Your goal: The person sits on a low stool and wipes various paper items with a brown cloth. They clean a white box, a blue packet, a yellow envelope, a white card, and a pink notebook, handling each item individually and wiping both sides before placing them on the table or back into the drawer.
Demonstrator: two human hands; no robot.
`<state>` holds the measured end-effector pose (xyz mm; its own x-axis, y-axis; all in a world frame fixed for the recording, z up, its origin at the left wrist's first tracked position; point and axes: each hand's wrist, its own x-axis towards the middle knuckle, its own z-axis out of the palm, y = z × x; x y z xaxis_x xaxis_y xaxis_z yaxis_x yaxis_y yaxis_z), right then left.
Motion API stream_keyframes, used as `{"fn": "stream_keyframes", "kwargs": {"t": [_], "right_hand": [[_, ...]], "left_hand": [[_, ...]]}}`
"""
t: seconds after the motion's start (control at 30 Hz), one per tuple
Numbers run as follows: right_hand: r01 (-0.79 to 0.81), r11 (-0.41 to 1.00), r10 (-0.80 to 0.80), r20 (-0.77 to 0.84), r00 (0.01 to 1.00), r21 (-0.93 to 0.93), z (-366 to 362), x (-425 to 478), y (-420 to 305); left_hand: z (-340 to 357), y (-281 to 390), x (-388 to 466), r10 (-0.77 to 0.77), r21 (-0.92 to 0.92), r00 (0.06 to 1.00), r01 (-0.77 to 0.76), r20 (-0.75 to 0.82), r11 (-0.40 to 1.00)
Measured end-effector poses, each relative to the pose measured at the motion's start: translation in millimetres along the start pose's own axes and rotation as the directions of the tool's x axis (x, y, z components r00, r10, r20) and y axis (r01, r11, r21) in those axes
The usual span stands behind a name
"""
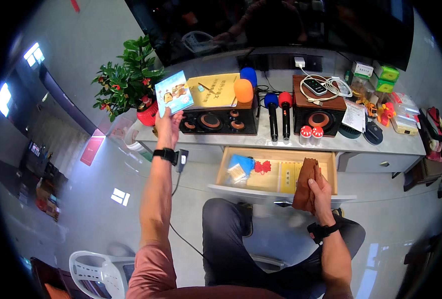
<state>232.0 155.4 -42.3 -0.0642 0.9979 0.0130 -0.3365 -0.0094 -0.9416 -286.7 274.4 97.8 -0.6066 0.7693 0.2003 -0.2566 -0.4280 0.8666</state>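
My left hand (168,127) grips a light-blue booklet or card with cartoon pictures (174,92), raised at the left end of the cabinet top, near a speaker. In my right hand (320,192) is a folded brown cloth (306,185), held over the right part of a pulled-out drawer (269,179). Inside the drawer lie a blue packet (242,163), a clear bag of cotton swabs or sticks (237,173), a red knotted ornament (263,167) and a yellow booklet (287,176). The cloth hides part of the drawer's right side.
On the marble-look cabinet top (224,139) stand a wooden speaker (217,121), a second speaker (318,121), two microphones (279,116) and two red-capped bottles (310,135). A potted plant (131,74) is at the left. A large television (273,26) hangs behind. A cable (183,233) runs beside my left arm.
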Motion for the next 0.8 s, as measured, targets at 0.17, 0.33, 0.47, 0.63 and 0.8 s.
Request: {"fn": "stream_keyframes", "kwargs": {"t": [0.17, 0.33, 0.47, 0.63, 0.8], "right_hand": [[-0.049, 0.995, 0.046, -0.037, 0.998, -0.085, -3.8, -1.5, -3.3], [-0.058, 0.991, 0.052, -0.055, 0.997, -0.118, -10.3, 2.2, 6.9], [-0.067, 0.996, 0.065, -0.028, 0.997, -0.060, -8.5, 6.0, 16.4], [-0.048, 0.998, 0.051, 0.070, 0.996, -0.044, -3.2, 10.7, 19.2], [-0.086, 0.977, 0.095, 0.040, 0.995, -0.193, -5.0, 8.2, 12.3]], "left_hand": [[-12.1, -4.4, 64.0, -0.081, 0.210, 0.988, 0.108, -0.131, 0.972], [2.4, -20.3, 84.4, -0.120, 0.264, 0.988, 0.143, -0.102, 0.954], [5.5, -33.1, 79.5, -0.110, 0.398, 0.984, 0.157, -0.138, 0.904], [-13.1, -26.8, 88.4, -0.097, 0.732, 0.989, 0.146, -0.109, 0.665], [2.8, -28.8, 80.1, -0.120, 0.587, 0.986, 0.168, -0.120, 0.792]]}}
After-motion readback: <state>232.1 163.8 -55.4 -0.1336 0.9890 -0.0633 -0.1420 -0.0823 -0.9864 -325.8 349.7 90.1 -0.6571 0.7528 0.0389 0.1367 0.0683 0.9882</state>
